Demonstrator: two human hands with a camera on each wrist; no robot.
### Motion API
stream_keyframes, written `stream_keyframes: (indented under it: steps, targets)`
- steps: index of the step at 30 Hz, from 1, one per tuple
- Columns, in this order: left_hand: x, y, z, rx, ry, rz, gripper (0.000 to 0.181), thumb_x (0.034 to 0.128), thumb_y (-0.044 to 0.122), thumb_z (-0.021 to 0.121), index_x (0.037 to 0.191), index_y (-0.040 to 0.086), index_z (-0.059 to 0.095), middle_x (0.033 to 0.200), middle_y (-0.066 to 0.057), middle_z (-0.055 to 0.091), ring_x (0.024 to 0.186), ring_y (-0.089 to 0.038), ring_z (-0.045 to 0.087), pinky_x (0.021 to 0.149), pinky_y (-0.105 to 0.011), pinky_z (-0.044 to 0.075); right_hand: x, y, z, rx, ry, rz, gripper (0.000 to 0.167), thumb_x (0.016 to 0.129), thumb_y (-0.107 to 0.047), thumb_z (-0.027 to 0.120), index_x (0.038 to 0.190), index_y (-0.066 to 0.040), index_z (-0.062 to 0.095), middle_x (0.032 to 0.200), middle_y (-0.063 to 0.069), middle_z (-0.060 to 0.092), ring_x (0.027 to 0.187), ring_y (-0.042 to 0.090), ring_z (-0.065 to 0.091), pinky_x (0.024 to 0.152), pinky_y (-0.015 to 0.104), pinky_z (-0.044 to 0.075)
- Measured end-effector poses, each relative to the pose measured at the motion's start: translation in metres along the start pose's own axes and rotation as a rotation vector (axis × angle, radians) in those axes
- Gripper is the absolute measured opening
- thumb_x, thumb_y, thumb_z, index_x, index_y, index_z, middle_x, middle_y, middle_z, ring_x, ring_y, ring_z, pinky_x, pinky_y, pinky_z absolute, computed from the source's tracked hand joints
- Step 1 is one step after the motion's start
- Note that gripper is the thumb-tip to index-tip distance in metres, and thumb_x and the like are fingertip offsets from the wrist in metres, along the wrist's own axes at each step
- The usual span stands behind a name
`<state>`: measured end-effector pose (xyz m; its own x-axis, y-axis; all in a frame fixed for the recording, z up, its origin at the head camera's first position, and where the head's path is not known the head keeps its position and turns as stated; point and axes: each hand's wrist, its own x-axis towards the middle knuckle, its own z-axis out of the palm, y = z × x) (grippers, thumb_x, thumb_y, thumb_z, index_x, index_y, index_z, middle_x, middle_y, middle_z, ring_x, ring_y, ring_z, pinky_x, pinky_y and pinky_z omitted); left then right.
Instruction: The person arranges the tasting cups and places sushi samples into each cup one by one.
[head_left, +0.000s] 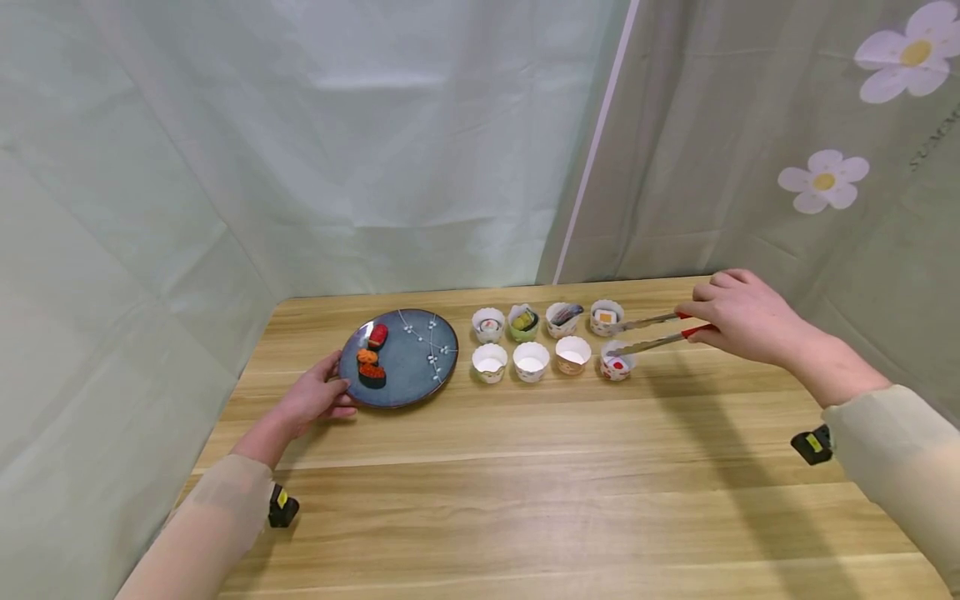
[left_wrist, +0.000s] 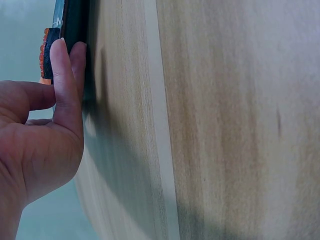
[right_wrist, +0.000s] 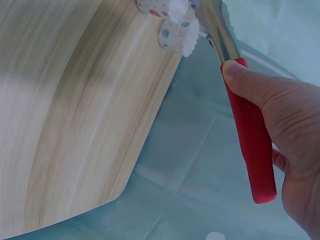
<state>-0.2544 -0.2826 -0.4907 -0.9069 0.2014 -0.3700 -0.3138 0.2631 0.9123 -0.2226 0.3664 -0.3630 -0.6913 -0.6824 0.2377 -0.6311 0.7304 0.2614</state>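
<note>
My left hand (head_left: 315,396) grips the near left rim of a dark blue plate (head_left: 408,362), thumb above and fingers under and beside it. Three sushi pieces lie on the plate: a red one (head_left: 378,335), an orange one (head_left: 367,356) and a roe-topped one wrapped in seaweed (head_left: 372,377). With my right hand (head_left: 750,321) I hold metal tongs (head_left: 652,342) by their red handles (right_wrist: 250,135). The tong arms are spread. One tip is over the front right paper cup (head_left: 615,372), which holds a white piece with a red spot (head_left: 618,363); the other reaches the cup behind it.
Paper cups stand in two rows right of the plate. In the back row they hold sushi pieces, among them a dark-topped one (head_left: 566,314) and a white-and-orange one (head_left: 604,317). Three front cups, one in the middle (head_left: 531,362), show white insides. Curtains (head_left: 420,167) hang behind the wooden table (head_left: 487,500).
</note>
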Motion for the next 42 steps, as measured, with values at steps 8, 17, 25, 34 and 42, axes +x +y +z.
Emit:
stream_keyframes:
  steps: [8, 17, 25, 34, 42]
  targets:
    - [-0.001, 0.0, 0.0, -0.006, -0.001, -0.008, 0.07, 0.1103, 0.006, 0.036, 0.164, 0.011, -0.01, 0.164, -0.025, 0.011, 0.087, -0.016, 0.062, 0.081, -0.037, 0.062, 0.013, -0.006, -0.004, -0.001, -0.006, -0.009, 0.038, 0.077, -0.027, 0.09, 0.11, -0.014, 0.076, 0.089, 0.001, 0.062, 0.087, 0.031, 0.056, 0.093, 0.057, 0.045]
    - [-0.001, 0.001, -0.001, -0.005, -0.006, -0.008, 0.071, 0.1103, 0.006, 0.036, 0.163, 0.011, -0.01, 0.164, -0.025, 0.01, 0.088, -0.016, 0.062, 0.081, -0.037, 0.062, 0.03, -0.01, -0.008, -0.009, 0.0, -0.027, 0.039, 0.079, -0.027, 0.089, 0.113, -0.012, 0.076, 0.092, 0.004, 0.063, 0.089, 0.032, 0.056, 0.092, 0.056, 0.045]
    - [-0.001, 0.001, -0.002, -0.008, -0.01, -0.011, 0.07, 0.1103, 0.005, 0.036, 0.164, 0.011, -0.009, 0.164, -0.025, 0.01, 0.088, -0.018, 0.063, 0.081, -0.037, 0.063, 0.045, -0.016, -0.008, 0.008, -0.012, -0.031, 0.042, 0.081, -0.026, 0.087, 0.117, -0.009, 0.074, 0.095, 0.007, 0.064, 0.094, 0.035, 0.056, 0.099, 0.057, 0.042]
    - [-0.001, 0.0, -0.002, -0.005, -0.01, -0.012, 0.071, 0.1104, 0.006, 0.036, 0.164, 0.011, -0.01, 0.164, -0.025, 0.01, 0.09, -0.019, 0.063, 0.081, -0.037, 0.062, 0.065, -0.03, -0.005, 0.028, -0.014, -0.038, 0.046, 0.081, -0.027, 0.088, 0.121, -0.01, 0.073, 0.096, 0.007, 0.063, 0.097, 0.035, 0.056, 0.102, 0.057, 0.041]
    - [0.0, 0.0, -0.001, -0.011, -0.008, -0.015, 0.071, 0.1102, 0.005, 0.036, 0.164, 0.011, -0.009, 0.163, -0.025, 0.011, 0.088, -0.017, 0.062, 0.081, -0.038, 0.062, 0.092, -0.048, 0.0, 0.023, 0.012, -0.089, 0.05, 0.082, -0.03, 0.087, 0.124, -0.008, 0.071, 0.098, 0.009, 0.062, 0.098, 0.036, 0.056, 0.099, 0.057, 0.043]
